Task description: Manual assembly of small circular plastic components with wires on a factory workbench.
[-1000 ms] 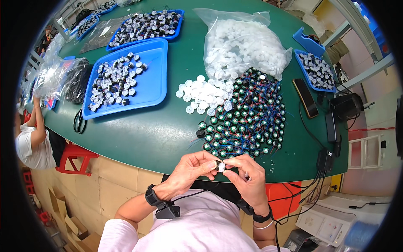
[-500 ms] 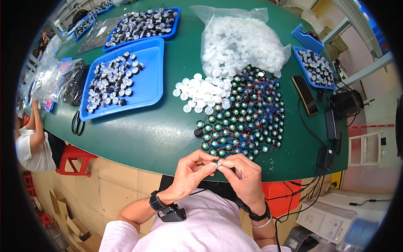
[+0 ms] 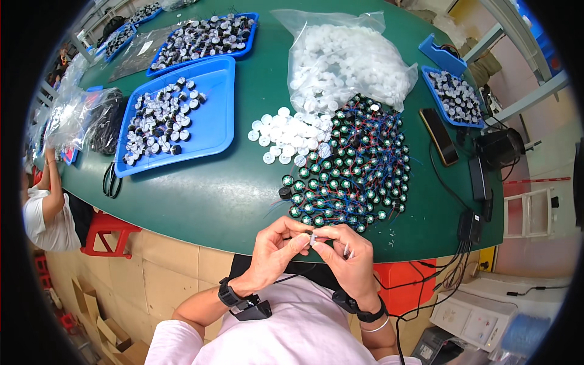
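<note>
My left hand (image 3: pixel 280 248) and my right hand (image 3: pixel 350 258) meet at the table's near edge, both in a pinch. Between their fingertips is a small black and white round part (image 3: pixel 312 238), mostly covered by the fingers. A second white piece (image 3: pixel 347 250) shows among the curled fingers of my right hand. Just beyond the hands spreads a heap of black round parts with green circuit boards and red and blue wires (image 3: pixel 347 173). Left of that heap lies a pile of white plastic discs (image 3: pixel 283 135).
A clear bag of white discs (image 3: pixel 350 61) lies behind the heap. Blue trays of finished-looking parts stand left (image 3: pixel 210 131), far left (image 3: pixel 246 45) and right (image 3: pixel 453 115). A phone (image 3: pixel 438 137), cables and a black box (image 3: pixel 470 228) are at right. Another person's arm (image 3: pixel 55 182) shows at left.
My hands stay together and have shifted very slightly left, still pinching the small part. More of the white piece in my right hand's curled fingers shows now.
</note>
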Motion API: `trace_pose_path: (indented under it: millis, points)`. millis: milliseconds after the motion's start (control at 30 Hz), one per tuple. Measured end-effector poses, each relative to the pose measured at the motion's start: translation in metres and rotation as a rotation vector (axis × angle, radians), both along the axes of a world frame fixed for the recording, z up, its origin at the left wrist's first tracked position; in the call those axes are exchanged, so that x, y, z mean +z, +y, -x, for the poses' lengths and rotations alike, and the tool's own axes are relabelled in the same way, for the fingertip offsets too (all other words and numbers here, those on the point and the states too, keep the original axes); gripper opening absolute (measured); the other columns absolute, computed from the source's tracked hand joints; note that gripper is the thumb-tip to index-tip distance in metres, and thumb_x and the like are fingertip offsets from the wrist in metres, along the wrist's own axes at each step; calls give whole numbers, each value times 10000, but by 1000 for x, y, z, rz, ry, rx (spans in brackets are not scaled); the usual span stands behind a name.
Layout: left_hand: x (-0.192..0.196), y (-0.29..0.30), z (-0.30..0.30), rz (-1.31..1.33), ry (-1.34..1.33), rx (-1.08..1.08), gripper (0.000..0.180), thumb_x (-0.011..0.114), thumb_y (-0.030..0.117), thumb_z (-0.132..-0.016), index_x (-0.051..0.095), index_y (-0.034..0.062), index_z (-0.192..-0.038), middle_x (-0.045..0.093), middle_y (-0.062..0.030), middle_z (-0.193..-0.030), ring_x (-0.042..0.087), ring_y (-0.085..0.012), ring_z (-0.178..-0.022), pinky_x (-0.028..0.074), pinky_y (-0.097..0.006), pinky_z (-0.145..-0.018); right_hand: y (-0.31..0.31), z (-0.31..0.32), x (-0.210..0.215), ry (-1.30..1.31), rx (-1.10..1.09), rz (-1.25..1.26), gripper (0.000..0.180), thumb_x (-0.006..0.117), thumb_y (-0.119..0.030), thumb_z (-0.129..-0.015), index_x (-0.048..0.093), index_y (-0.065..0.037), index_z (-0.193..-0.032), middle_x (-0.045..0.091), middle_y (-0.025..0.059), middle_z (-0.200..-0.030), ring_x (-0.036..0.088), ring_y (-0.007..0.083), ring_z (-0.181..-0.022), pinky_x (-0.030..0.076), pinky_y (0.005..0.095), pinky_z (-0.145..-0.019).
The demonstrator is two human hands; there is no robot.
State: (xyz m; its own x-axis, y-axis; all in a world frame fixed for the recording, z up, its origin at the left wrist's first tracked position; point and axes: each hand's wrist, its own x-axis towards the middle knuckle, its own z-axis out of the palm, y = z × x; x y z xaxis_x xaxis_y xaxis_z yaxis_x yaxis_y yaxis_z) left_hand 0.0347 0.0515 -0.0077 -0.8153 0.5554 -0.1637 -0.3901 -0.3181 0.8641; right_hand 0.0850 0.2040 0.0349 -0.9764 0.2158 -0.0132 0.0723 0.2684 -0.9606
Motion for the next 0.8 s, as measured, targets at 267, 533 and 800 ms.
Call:
trace_pose_path:
  millis: [267, 533, 800]
  points:
    - [-2, 3, -8, 17, 64, 64, 178, 554, 137, -909, 538, -10, -1009, 616, -82, -964, 578, -96, -797, 505, -233, -679, -12, 0, -11, 66, -72, 44, 100, 681, -19, -783, 651, -8, -878, 582, -23, -733, 342, -19, -533, 254, 173, -444]
    - [-3, -8, -2, -41, -71, -74, 264, 501, 191, -939, 535, -14, -1101, 610, -100, -1013, 600, -129, -804, 520, -251, -701, -9, 6, -7, 69, -34, 36, 91, 684, -48, -780, 662, -25, -866, 555, -24, -679, 343, 13, -520, 257, 199, -441]
    - [6, -12, 8, -65, -283, -145, 295, 589, 155, -884, 560, -6, -1129, 621, -75, -1014, 611, -146, -853, 508, -267, -771, 0, 4, -11, 60, -4, 264, 145, 647, 13, -806, 642, 29, -950, 615, 51, -881, 577, 71, -784, 467, 179, -659]
